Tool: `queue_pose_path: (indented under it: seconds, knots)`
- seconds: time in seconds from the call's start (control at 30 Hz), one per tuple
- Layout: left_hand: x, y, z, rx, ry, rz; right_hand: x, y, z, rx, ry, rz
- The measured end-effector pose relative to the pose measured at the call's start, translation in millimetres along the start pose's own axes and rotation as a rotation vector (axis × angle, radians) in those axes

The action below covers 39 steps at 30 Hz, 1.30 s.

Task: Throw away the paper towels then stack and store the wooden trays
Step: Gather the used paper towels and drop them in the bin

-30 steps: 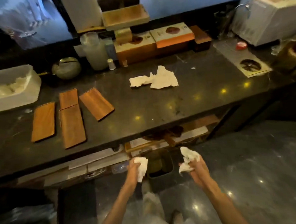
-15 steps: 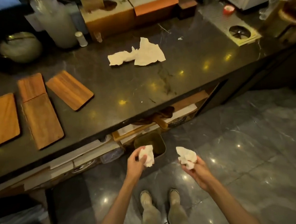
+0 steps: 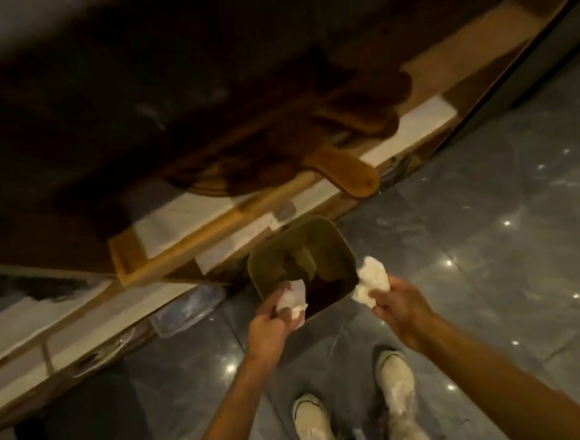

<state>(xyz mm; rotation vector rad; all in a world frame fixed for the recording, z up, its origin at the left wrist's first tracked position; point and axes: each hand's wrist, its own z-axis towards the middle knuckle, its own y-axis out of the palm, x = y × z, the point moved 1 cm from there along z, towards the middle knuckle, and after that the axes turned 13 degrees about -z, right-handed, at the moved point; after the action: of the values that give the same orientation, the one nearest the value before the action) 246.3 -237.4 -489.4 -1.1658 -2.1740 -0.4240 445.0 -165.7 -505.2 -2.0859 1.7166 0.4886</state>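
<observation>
Olive-green bin (image 3: pixel 267 255) stands just beside the shelf edge; left hand (image 3: pixel 267 331) and right hand (image 3: pixel 403 310) each clutch crumpled paper towels (image 3: pixel 292 300) over its near rim.

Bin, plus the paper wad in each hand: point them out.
bin (image 3: pixel 331 241): head view, far inner wall.
left paper wad (image 3: pixel 292 298): head view, middle of the crumple.
right paper wad (image 3: pixel 372 281): head view, middle of the crumple.

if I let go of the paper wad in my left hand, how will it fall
The wad looks crumpled and light, so it should drop softly, perhaps drifting. It sits over the bin near edge, so it might catch the rim.
</observation>
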Motion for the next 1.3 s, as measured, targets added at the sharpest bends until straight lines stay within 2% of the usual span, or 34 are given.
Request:
queue_pose_path:
  seconds: [0.1,0.23,0.33,0.4,0.6,0.67,0.77,0.83,0.93,1.07,1.3]
  knots:
    - [-32.6,12.7,52.9,0.022,0.028,0.131,23.3,8.6,61.1,0.005,-0.066,-0.086]
    - [-59.4,29.0,114.2,-0.038,0.085,0.228,29.6,27.2,119.0,0.052,-0.240,-0.480]
    - [-78.7,30.9,150.1,0.022,0.169,0.381,37.5,45.1,146.5,0.002,-0.408,-0.708]
    - [-90.0,29.4,168.5,0.043,0.207,0.514,45.7,54.9,161.5,-0.082,-0.429,-0.933]
    - [-97.7,22.2,193.4,-0.048,0.204,0.878,51.3,77.6,181.5,-0.176,-0.535,-1.328]
    - [-89.5,17.2,191.0,-0.074,0.203,0.885,45.6,77.4,176.3,-0.145,-0.542,-1.324]
    - [-74.2,10.4,168.8,-0.128,0.266,0.916,31.4,69.4,144.3,-0.110,-0.551,-1.151]
    - [-62.3,8.3,142.9,-0.091,0.277,0.942,22.9,57.1,118.1,-0.061,-0.555,-1.078]
    - [-36.9,5.2,93.6,-0.085,0.240,1.074,8.5,30.3,67.9,0.007,-0.512,-1.117]
    - [16.2,7.2,8.6,-0.194,0.302,1.125,-19.6,-8.0,-16.9,-0.009,-0.531,-1.098]
    - [143.0,22.2,-151.0,-0.249,0.377,1.080,-114.2,-64.2,-192.7,-0.034,-0.702,-1.208]
